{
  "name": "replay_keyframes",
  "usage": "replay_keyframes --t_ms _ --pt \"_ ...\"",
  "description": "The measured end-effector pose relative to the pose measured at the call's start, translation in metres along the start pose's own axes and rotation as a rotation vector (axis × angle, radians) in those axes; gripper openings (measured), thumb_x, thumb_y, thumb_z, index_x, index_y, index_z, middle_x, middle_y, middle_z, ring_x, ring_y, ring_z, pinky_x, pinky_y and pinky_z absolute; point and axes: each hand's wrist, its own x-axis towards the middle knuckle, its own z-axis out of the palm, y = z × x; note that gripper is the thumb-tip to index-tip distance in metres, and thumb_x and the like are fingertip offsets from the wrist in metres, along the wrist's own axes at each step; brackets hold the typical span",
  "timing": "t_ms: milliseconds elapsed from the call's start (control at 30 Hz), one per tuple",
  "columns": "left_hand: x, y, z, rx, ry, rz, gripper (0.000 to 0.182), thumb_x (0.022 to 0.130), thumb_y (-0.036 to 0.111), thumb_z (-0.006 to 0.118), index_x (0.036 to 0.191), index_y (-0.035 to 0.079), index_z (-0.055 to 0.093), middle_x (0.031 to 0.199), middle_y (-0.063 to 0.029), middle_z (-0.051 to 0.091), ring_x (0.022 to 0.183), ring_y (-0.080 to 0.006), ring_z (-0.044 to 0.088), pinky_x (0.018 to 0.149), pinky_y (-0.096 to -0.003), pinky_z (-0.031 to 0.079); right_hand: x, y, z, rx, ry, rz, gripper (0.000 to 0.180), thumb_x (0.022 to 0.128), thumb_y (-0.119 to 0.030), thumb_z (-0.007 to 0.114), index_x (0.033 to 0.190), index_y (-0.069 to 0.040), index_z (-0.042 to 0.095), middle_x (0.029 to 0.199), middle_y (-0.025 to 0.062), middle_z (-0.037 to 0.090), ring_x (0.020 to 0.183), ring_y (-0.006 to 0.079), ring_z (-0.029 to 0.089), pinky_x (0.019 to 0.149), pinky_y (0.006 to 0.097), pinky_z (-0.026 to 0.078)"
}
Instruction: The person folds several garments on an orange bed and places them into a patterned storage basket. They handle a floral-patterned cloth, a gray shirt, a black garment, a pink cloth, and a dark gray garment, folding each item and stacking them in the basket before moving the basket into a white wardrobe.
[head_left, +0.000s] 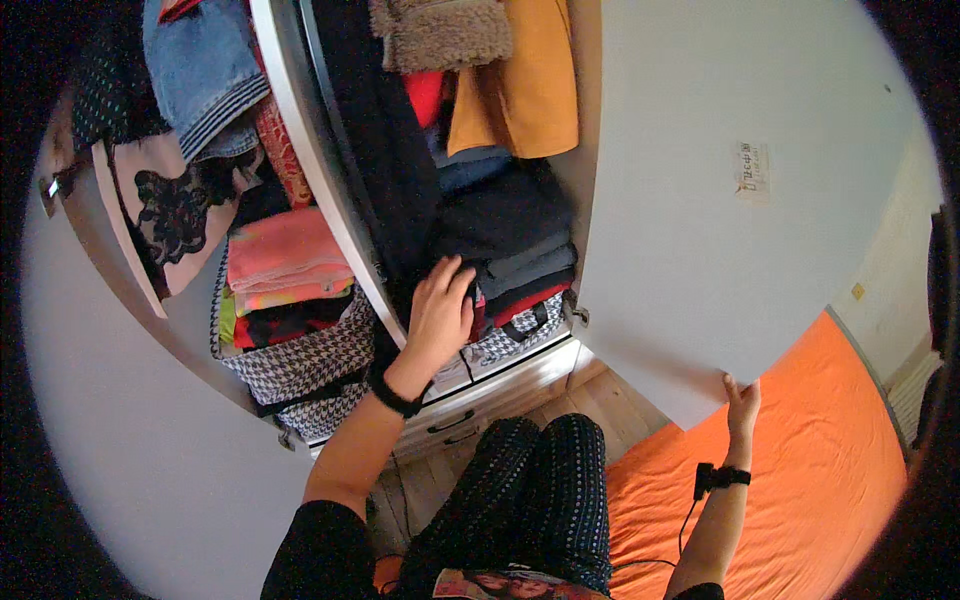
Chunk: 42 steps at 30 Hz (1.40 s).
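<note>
My left hand (439, 311) reaches into the wardrobe, its fingers spread against dark clothing (390, 187) beside a stack of folded dark garments (525, 225). Nothing shows in its grasp. Far to the right, my right hand (741, 397) holds the lower edge of the white wardrobe door (675, 225), thumb on its inner face. Above the stack hang a mustard-yellow garment (540, 82) and a brown fleecy one (450, 37). Folded pink cloth (289, 251) tops a houndstooth fabric box (300, 367) in the left compartment.
A white divider panel (322, 165) separates the compartments. A second door (150, 420) stands open at left. Drawers with dark handles (451, 422) lie below. An orange-covered bed (787, 465) is at right. A cable (686, 525) runs from the band on my right wrist.
</note>
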Motion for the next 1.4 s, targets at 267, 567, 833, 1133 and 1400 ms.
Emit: replay_keyframes --t_ms 267,567,833,1133,1400 --pt "0.061 -0.025 0.049 0.288 -0.046 -0.43 0.032 0.086 0.013 0.06 0.118 0.011 0.062 0.13 -0.0158 0.054 0.112 -0.0362 0.056 0.091 -0.0447 0.048 -0.032 0.001 0.018 -0.186 0.233 -0.129 0.049 0.09 -0.01 0.065 0.134 -0.006 0.043 0.123 0.0101 0.052 0.095 0.0183 0.056 0.083 0.032 0.047" --pt "0.042 0.022 0.016 -0.054 0.297 0.005 0.022 0.075 -0.003 0.057 0.093 0.004 0.067 0.099 -0.0132 0.065 0.089 -0.0351 0.059 0.079 -0.0419 0.048 -0.162 -0.016 0.07 -0.144 0.313 -0.015 0.065 0.087 0.002 0.059 0.144 -0.008 0.029 0.13 0.0134 0.044 0.093 0.0182 0.056 0.078 0.029 0.049" --pt "-0.172 0.085 -0.031 -0.465 -0.335 0.065 0.026 0.086 0.007 0.061 0.111 0.009 0.067 0.116 -0.0104 0.063 0.1 -0.0327 0.059 0.087 -0.0391 0.049 -0.201 -0.034 0.1 0.056 -0.047 0.188 0.047 0.097 -0.011 0.053 0.139 -0.003 0.035 0.124 0.0096 0.049 0.102 0.015 0.053 0.085 0.0297 0.047" --pt "-0.305 0.07 -0.018 -0.951 -0.981 -0.195 0.014 0.089 0.014 0.065 0.102 0.009 0.069 0.106 -0.0069 0.066 0.098 -0.0255 0.063 0.086 -0.0364 0.051 -0.227 0.021 0.123 -0.712 -0.35 0.157 0.083 0.079 -0.042 0.075 0.14 -0.004 0.034 0.126 0.0202 0.048 0.115 0.0335 0.049 0.095 0.0444 0.043" --pt "-0.273 0.039 0.013 -1.048 -1.147 -0.76 0.032 0.094 0.025 0.062 0.119 0.006 0.055 0.105 -0.0076 0.064 0.092 -0.0177 0.061 0.083 -0.0317 0.05 -0.214 0.046 0.121 -0.284 -0.375 0.647 0.08 0.071 -0.034 0.083 0.132 0.0 0.045 0.122 0.0199 0.056 0.111 0.0318 0.055 0.095 0.0402 0.045"
